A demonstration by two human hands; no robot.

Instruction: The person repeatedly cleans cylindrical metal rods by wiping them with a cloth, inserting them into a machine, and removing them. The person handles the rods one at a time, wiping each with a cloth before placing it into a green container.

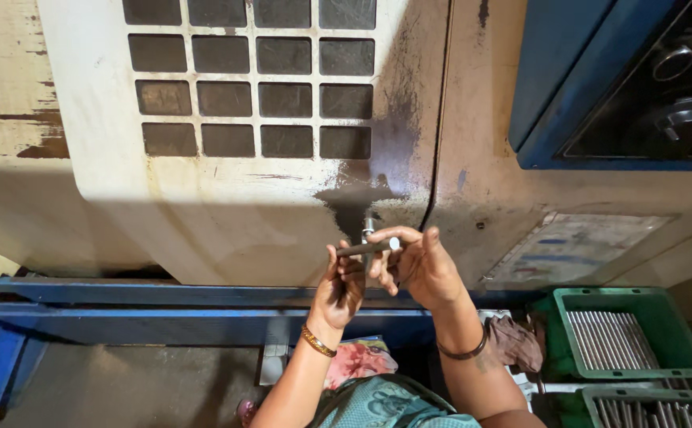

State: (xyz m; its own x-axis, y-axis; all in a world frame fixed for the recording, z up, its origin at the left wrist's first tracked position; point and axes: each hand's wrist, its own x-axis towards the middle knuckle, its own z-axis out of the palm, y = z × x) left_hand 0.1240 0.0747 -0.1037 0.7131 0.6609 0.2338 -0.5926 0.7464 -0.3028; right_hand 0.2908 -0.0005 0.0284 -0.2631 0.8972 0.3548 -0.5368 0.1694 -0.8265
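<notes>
From my head camera, I am holding a thin metal rod level in front of the machine's cream panel, below its dark grille. My left hand is clamping one end, my right hand is pinching the other. Green crates of rods are sitting at lower right, beside a rag.

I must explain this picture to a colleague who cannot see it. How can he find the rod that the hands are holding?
Start at the big cream machine panel with its grid of dark square openings. Below the dark stain, the left hand and right hand meet around one short grey metal rod. Unlike the rods lying in the green crates, it is single and lifted.
</notes>
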